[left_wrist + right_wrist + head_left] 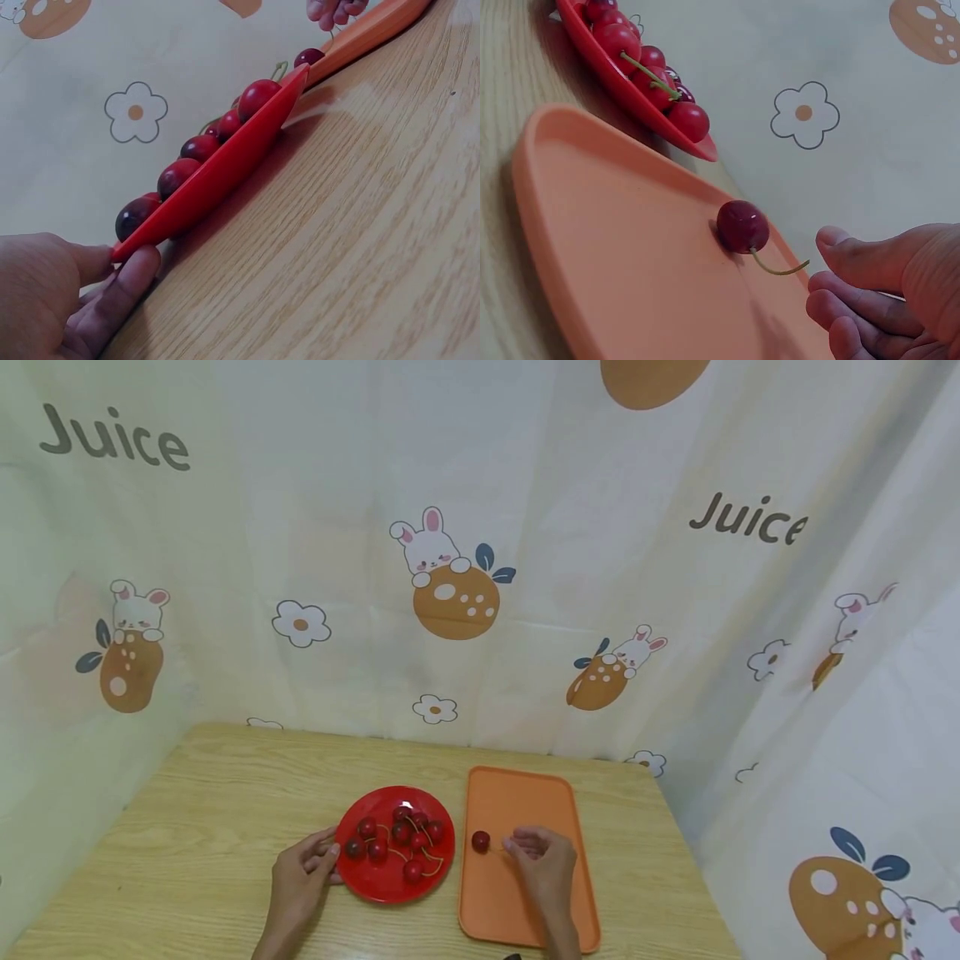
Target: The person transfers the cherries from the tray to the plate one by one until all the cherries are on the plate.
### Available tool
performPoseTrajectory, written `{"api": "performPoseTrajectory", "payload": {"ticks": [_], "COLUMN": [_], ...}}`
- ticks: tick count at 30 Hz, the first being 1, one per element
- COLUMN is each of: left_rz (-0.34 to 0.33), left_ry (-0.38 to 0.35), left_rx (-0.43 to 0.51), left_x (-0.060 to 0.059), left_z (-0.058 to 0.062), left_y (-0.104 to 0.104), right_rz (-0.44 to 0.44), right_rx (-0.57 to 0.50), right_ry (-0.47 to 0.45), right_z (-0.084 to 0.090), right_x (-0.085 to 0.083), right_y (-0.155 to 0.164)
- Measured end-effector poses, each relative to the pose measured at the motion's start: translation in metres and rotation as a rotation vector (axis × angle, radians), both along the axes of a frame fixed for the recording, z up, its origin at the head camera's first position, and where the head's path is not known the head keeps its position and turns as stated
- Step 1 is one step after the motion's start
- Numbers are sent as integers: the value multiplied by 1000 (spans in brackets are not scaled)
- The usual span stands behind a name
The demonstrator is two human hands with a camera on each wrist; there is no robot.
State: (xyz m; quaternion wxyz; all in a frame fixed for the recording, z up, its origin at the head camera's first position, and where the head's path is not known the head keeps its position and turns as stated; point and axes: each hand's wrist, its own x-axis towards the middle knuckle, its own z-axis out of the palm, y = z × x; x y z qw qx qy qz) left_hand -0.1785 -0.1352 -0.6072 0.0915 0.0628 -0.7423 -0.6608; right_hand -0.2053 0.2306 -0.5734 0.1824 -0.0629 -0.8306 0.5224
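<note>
My left hand (302,870) pinches the left rim of a red plate (382,887), thumb above and fingers beneath in the left wrist view. Several dark red cherries (378,849), some with green stems, lie in the plate. To the right, a single cherry (742,226) rests on an orange tray (517,910) near its left edge. Its thin stem (778,271) points toward my right hand (546,864). That hand hovers over the tray, thumb and fingers apart, with the stem's tip just short of the gap between them in the right wrist view.
Plate and tray stand side by side on a light wooden table (202,835), a narrow strip of wood between them. A pale curtain (337,527) with printed rabbits, fruit and flowers hangs behind the table and along its sides.
</note>
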Motion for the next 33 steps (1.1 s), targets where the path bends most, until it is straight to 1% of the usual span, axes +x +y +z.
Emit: {"api": "performPoseTrajectory", "payload": {"ticks": [3, 7, 10, 14, 18, 26, 33], "left_rz": [0, 2, 2, 4, 8, 1, 1], "left_ry": [-2, 2, -4, -16, -19, -14, -8], "left_rx": [-10, -9, -7, -13, -7, -1, -1], "left_x": [0, 0, 1, 2, 2, 2, 3], "left_z": [-1, 1, 1, 2, 3, 2, 2], "left_y": [0, 0, 1, 1, 1, 1, 0], "right_rz": [5, 26, 26, 25, 36, 5, -10], "right_rx": [7, 4, 0, -5, -1, 17, -5], "right_ry": [0, 7, -3, -15, -7, -21, -37], "right_z": [-4, -6, -7, -7, -6, -5, -2], "right_x": [1, 1, 0, 0, -1, 2, 3], "right_y": [-1, -3, -5, -7, -7, -7, -7]}}
